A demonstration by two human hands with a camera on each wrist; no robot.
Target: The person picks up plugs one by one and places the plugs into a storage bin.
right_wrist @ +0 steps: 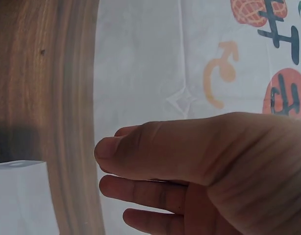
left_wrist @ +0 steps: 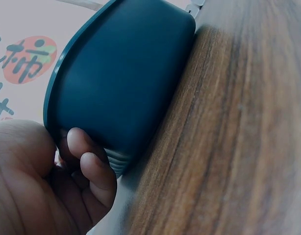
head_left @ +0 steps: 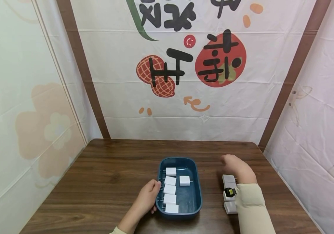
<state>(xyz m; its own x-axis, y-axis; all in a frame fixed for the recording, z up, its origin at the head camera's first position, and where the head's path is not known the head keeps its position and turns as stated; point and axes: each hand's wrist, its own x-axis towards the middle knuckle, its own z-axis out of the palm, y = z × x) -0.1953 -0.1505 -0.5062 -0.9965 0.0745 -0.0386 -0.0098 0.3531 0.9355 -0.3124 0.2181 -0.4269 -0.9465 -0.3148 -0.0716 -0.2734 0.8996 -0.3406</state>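
Note:
My left hand (head_left: 147,196) grips the left rim of a dark blue plastic bin (head_left: 197,195), thumb at the edge and fingers curled against the outer wall (left_wrist: 121,73). Inside the bin, several white plug adapters (head_left: 170,189) form a column along the left side, prongs facing left. One more adapter (head_left: 184,180) lies apart on the right, prongs pointing right. Over the table's right side, my right hand (head_left: 237,167) hovers just beyond a row of white adapters (head_left: 229,179). In the right wrist view its thumb and fingers (right_wrist: 140,193) extend loosely, with nothing seen between them.
A brown wood-grain table (head_left: 111,175) carries everything. Behind it hangs a white printed curtain (head_left: 120,100), with more curtains at both sides. A small black device (head_left: 230,192) sits beside the right sleeve and overlaps the adapter row. One white block (right_wrist: 23,196) shows close in the right wrist view.

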